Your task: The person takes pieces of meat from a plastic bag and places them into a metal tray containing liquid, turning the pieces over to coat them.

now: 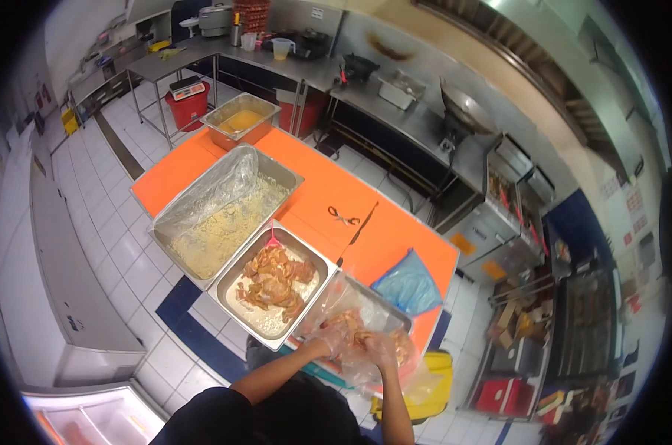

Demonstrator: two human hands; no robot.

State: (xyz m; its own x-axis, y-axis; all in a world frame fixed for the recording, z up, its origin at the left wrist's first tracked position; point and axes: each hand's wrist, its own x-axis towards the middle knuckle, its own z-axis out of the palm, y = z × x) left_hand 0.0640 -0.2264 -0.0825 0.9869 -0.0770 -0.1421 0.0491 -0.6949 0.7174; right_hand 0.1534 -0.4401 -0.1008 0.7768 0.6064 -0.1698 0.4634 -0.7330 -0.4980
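Both my hands wear clear plastic gloves and work over a plastic-lined steel pan [388,308] at the table's near right. My left hand [332,338] is closed on a piece of raw marinated meat [347,321], which looks like chicken. Beside it, my right hand [381,348] has its fingers on the meat too; the fingertips are partly hidden. More meat lies right of it in the clear bag. Left of my hands, a steel pan [324,266] holds pale batter with several meat pieces [274,281] and a pink-handled utensil [273,239].
A large lined pan [294,186] holds crumbly flour coating [224,228]; beyond it stands a pan of yellow liquid [241,120]. Scissors [344,217] and a blue plastic bag [409,283] lie on the orange table [319,178]. A yellow bin [439,384] stands by my right arm.
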